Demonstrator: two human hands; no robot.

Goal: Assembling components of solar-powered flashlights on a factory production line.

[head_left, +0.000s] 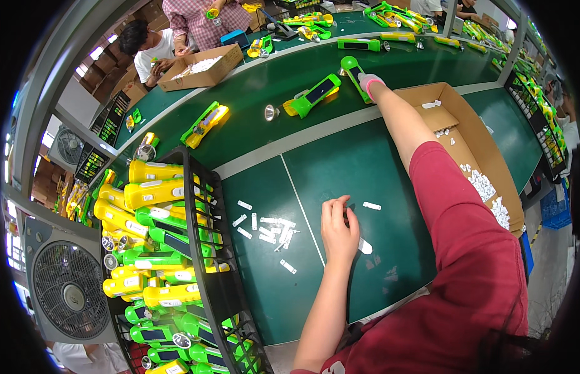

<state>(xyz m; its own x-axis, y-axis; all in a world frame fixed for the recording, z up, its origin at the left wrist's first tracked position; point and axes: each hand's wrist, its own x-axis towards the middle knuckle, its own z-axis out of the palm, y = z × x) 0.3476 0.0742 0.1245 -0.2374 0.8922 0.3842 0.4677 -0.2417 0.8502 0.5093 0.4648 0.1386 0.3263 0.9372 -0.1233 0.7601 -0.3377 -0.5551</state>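
Note:
At the far side of the table my right hand (370, 83), with a pale pink-edged covering on it, grips a green flashlight casing (354, 73) with a dark panel on the belt. Its fingertips are partly hidden. My left hand (338, 229) rests over the green tabletop, fingers loosely bent and thumb apart, holding nothing that shows. A white plastic piece (365, 247) lies beside its palm, partly covered. Another small white switch piece (372, 206) is to its right, and several more (276, 232) are scattered to its left.
A black crate (206, 249) of yellow and green flashlights stands at left. At right is a cardboard box (489, 153) with small white parts. Green-and-yellow flashlights (315, 96) lie along the green belt (246, 118). Two people work across it near another carton (206, 73).

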